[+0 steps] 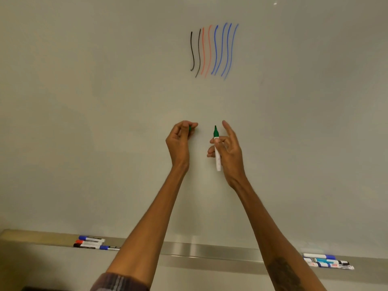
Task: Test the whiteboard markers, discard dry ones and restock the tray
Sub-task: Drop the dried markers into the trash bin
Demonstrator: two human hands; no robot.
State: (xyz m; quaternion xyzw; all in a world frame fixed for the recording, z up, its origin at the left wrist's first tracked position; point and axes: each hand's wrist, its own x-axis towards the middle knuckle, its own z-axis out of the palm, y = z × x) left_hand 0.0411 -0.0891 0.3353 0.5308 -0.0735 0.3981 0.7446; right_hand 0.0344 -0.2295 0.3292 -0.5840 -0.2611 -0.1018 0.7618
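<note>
My right hand (227, 149) holds an uncapped green marker (217, 153) upright, tip up, a little off the whiteboard (105, 122). My left hand (181, 141) is closed around the marker's green cap (190, 128), just left of the tip. Higher on the board are wavy test strokes (214, 50): two black, two red, several blue. On the metal tray (205, 252) below lie several capped markers at the left (92, 243) and several more at the right (327, 262).
The tray runs along the board's lower edge, with a bare stretch between the two marker groups, partly hidden behind my forearms. A plaid sleeve (117, 282) shows at the bottom edge.
</note>
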